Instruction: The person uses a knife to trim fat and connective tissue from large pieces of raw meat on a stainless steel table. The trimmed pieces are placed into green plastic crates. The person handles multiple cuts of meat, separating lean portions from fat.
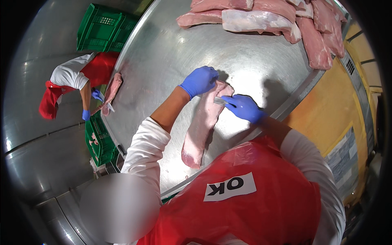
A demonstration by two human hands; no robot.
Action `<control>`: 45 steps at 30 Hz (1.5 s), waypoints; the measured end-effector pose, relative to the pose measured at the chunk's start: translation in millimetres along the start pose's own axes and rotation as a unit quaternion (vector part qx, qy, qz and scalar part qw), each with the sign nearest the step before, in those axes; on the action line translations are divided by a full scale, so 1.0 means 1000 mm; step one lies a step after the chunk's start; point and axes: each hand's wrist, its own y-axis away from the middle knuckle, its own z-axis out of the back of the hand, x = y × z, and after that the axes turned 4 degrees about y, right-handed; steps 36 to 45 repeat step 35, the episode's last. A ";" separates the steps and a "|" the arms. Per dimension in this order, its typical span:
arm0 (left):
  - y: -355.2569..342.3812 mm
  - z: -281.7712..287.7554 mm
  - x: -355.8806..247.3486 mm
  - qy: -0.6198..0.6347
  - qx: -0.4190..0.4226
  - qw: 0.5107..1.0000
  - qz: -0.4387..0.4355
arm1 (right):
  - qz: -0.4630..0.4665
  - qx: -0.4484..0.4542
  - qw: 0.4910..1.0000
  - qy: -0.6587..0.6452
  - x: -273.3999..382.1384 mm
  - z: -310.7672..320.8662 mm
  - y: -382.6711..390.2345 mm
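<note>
A long pale-pink pork loin (200, 126) lies on the steel table (261, 53) in front of me, one end toward my body. My left hand (200, 83), in a blue glove, is closed at the loin's far end, its fingertips partly hidden. From the right, my right hand (245, 108), also blue-gloved, is wrapped round a knife whose handle it hides. The short visible part of the knife blade (221, 101) lies across the loin's upper part, just below my left hand.
Several pork loins (257, 20) are piled at the table's far right. At the left edge, a co-worker (81, 75) in a red apron handles another meat strip (113, 90) with a knife. Green crates stand beyond (107, 28) and below (98, 141) that person.
</note>
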 end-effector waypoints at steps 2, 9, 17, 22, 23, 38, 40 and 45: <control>0.006 0.002 0.008 -0.001 -0.007 1.000 0.015 | -0.008 0.047 0.999 0.013 0.001 0.002 -0.006; 0.005 -0.001 -0.007 0.003 -0.057 0.998 0.005 | -0.006 0.069 0.997 -0.042 -0.006 0.017 0.013; 0.015 0.005 -0.011 0.000 -0.049 0.997 0.052 | -0.039 0.112 0.991 -0.062 0.004 0.024 0.016; 0.010 0.006 -0.015 -0.027 -0.060 0.997 0.039 | -0.014 0.090 0.996 -0.002 0.017 0.001 -0.004; 0.013 0.011 -0.013 -0.029 -0.053 0.997 0.057 | -0.016 0.084 0.996 -0.011 0.016 -0.003 -0.002; 0.012 0.021 -0.024 -0.032 -0.050 0.997 0.052 | -0.031 0.101 0.994 -0.031 0.026 0.000 -0.006; 0.012 0.021 -0.024 -0.032 -0.050 0.997 0.052 | -0.031 0.101 0.994 -0.031 0.026 0.000 -0.006; 0.012 0.021 -0.024 -0.032 -0.050 0.997 0.052 | -0.031 0.101 0.994 -0.031 0.026 0.000 -0.006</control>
